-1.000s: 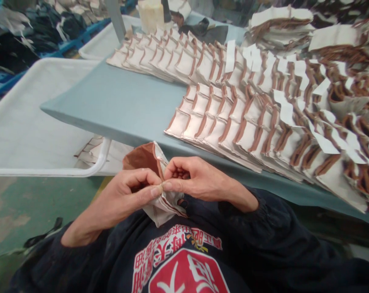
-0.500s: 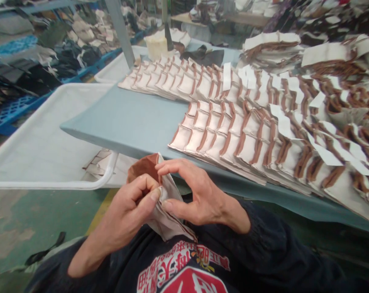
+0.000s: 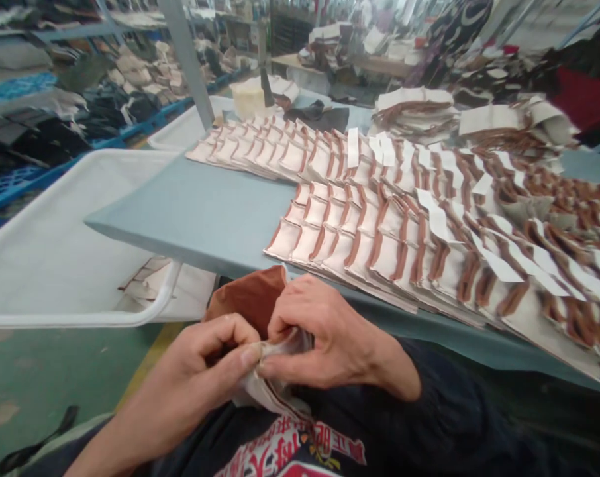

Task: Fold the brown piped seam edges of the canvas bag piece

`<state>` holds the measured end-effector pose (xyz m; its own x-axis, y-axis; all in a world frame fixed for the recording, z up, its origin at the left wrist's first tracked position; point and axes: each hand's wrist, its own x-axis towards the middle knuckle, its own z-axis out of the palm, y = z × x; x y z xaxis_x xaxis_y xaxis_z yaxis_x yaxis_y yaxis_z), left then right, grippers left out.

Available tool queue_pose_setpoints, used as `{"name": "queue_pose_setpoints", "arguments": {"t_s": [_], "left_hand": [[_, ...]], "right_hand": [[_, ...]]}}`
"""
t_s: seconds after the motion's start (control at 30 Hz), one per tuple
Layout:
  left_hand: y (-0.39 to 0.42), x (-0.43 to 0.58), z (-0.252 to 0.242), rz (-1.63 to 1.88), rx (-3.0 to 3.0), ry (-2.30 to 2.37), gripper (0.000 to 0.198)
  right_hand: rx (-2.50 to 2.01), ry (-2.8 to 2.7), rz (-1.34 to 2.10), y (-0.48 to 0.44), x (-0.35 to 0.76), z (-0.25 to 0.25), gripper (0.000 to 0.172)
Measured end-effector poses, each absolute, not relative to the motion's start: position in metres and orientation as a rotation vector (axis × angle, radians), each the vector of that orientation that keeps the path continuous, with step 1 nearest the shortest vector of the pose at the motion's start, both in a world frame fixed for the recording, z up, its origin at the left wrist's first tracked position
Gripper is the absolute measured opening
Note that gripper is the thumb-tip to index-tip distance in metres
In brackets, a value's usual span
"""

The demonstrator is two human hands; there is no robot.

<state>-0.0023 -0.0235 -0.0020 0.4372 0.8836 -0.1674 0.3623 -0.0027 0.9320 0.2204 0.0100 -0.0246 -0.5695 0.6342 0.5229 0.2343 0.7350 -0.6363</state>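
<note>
Close to my chest I hold a sewn fabric piece [image 3: 250,298], rust-brown on one face and off-white on the other. My left hand [image 3: 205,371] pinches its edge between thumb and bent forefinger. Right beside that pinch, my right hand [image 3: 330,338] grips the same piece, fingers curled over the off-white cloth and thumb pressed against it. The cloth is bunched between the two hands, and its lower part is partly hidden behind them. Beyond my hands, overlapping rows of similar off-white and brown pieces [image 3: 350,232] lie on the blue-grey table [image 3: 195,205].
A white-rimmed cart [image 3: 81,245] stands at the left with a few cloth pieces [image 3: 153,278] in it. White paper strips [image 3: 436,215] lie over the rows. Stacked pieces [image 3: 414,112] sit at the back. A grey post [image 3: 185,63] rises beyond the table.
My right hand has closed from a loose spread into a grip, bunching the cloth. More of the brown face shows. The view has tilted slightly upward.
</note>
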Motion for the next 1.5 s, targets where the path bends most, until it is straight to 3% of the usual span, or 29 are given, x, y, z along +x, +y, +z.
{"name": "queue_pose_setpoints", "arguments": {"t_s": [0.3, 0.57, 0.8, 1.1, 1.37, 1.5], "left_hand": [[-0.008, -0.008, -0.009, 0.474, 1.341, 1.027, 0.042], [0.013, -0.006, 0.009, 0.3, 1.508, 1.023, 0.024], [0.022, -0.002, 0.004, 0.364, 1.39, 0.954, 0.034], [0.016, -0.003, -0.003, 0.377, 1.339, 1.042, 0.04], [0.013, 0.005, 0.001, 0.418, 1.427, 1.074, 0.04], [0.009, 0.008, 0.002, 0.431, 1.465, 1.139, 0.035]], "right_hand": [[-0.606, -2.215, 0.991, 0.016, 0.226, -0.028, 0.027], [-0.758, -2.051, 1.4, 0.028, 0.224, -0.013, 0.027], [-0.799, -1.895, 1.653, 0.038, 0.224, -0.013, 0.033], [-0.962, -2.064, 1.232, 0.03, 0.228, -0.021, 0.032], [-0.94, -2.107, 1.009, 0.022, 0.227, -0.023, 0.006], [-0.929, -2.127, 0.737, 0.021, 0.227, -0.023, 0.006]]}}
